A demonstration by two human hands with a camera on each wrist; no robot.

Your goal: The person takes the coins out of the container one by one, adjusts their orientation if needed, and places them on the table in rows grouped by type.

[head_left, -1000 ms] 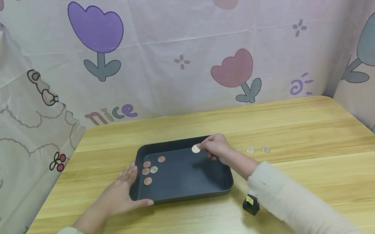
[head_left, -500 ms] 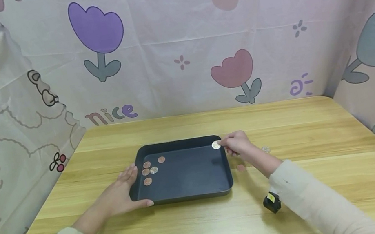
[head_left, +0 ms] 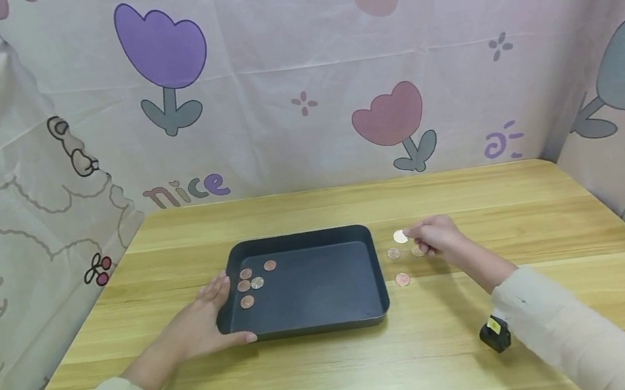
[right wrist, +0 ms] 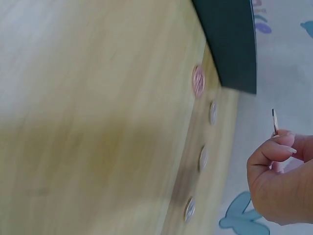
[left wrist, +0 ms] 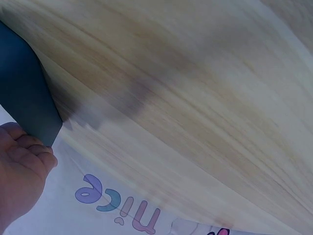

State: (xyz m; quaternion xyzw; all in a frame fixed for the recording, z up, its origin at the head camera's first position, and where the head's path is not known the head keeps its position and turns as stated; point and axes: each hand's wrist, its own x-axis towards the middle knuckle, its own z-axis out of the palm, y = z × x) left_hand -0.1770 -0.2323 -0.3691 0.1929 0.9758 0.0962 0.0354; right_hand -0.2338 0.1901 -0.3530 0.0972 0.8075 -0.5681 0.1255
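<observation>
In the head view a dark rectangular baking tray (head_left: pixel 322 328) lies on the table, several coins near its left end, such as a silvery coin (head_left: pixel 257 283) and a copper coin (head_left: pixel 247 301). My left hand (head_left: pixel 200 321) rests against the tray's left corner, fingers along the outer left wall and thumb at the near rim. To the right of the tray, my right hand (head_left: pixel 440 239) pinches a bright coin (head_left: pixel 400 236) between thumb and forefinger, above the table. The right wrist view shows that coin (right wrist: pixel 275 121) edge-on. Fingers partly hide a table coin (head_left: pixel 417 251).
Beside the tray's right wall lie a silvery coin (head_left: pixel 393 253) and a copper coin (head_left: pixel 402 280). The right wrist view has a further silvery coin (right wrist: pixel 190 210) in the row. A printed cloth (head_left: pixel 294 87) hangs behind the wooden table (head_left: pixel 344 383).
My right hand has carried the pinched coin rightward, from above the tray, past its right wall, to above the table. The left hand and the tray have stayed in place.
</observation>
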